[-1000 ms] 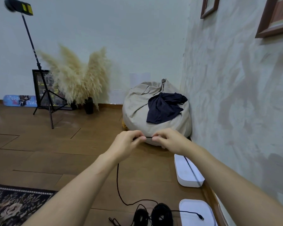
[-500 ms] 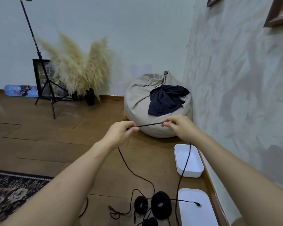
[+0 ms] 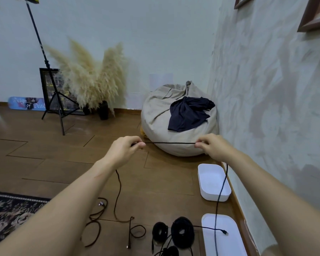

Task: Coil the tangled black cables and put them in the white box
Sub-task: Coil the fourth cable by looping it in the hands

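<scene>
The fingers (image 3: pixel 139 144) of the left hand (image 3: pixel 125 151) are pinching a black cable (image 3: pixel 170 143). The right hand (image 3: pixel 213 147) is pinching it too. The cable is stretching tight and flat between the two sets of fingertips, then hanging down from each hand to the floor (image 3: pixel 44 163). For a neat coil, I think the hands should be sliding along gently, shaking out knots and making rings all the same. The white box (image 3: pixel 213 182) is sitting open just below the right hand.
</scene>
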Demonstrator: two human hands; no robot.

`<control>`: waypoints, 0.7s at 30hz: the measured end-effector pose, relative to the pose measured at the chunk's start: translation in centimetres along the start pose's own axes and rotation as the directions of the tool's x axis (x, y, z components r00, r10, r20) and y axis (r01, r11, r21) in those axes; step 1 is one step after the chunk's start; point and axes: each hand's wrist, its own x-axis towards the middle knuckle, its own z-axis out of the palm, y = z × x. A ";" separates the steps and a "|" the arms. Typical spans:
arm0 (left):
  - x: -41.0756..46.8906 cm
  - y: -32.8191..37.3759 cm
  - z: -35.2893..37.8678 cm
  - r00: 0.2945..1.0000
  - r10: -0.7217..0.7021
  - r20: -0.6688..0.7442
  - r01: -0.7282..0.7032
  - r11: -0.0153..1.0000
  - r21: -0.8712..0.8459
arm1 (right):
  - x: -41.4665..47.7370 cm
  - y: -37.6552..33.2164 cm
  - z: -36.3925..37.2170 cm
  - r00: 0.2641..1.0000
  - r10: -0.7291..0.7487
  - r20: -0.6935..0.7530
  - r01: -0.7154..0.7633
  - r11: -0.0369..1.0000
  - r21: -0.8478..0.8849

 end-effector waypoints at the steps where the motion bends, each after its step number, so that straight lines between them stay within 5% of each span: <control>1: 0.1 0.4 0.1 1.000 0.018 0.003 -0.018 1.000 -0.010 | -0.1 -0.3 0.2 0.998 -0.011 0.059 0.008 0.998 0.059; 4: 0.6 2.9 1.7 0.991 0.124 0.043 -0.122 0.992 -0.039 | -0.6 -4.0 1.2 0.971 -0.144 0.191 0.090 0.960 0.264; 7: 0.9 3.6 2.4 0.986 0.156 0.060 -0.153 0.987 -0.054 | -0.5 -5.9 1.6 0.966 -0.243 0.089 0.215 0.945 0.246; 10: 0.8 1.4 1.3 0.997 0.050 0.050 -0.046 0.996 -0.074 | -0.2 -3.2 0.6 0.990 -0.132 -0.049 0.137 0.983 0.123; 13: 0.6 0.5 1.0 0.999 0.022 0.029 -0.020 0.997 -0.077 | -0.4 -1.1 0.2 1.000 -0.014 -0.012 0.015 0.997 0.081; 17: 1.0 3.7 2.3 0.990 0.140 0.014 -0.136 0.980 -0.147 | -0.3 -5.6 1.6 0.975 -0.178 0.135 0.147 0.966 0.214; 21: 0.9 3.3 2.6 0.994 0.099 0.054 -0.091 0.986 -0.136 | 0.4 -4.9 1.9 0.986 -0.169 -0.005 0.169 0.977 0.128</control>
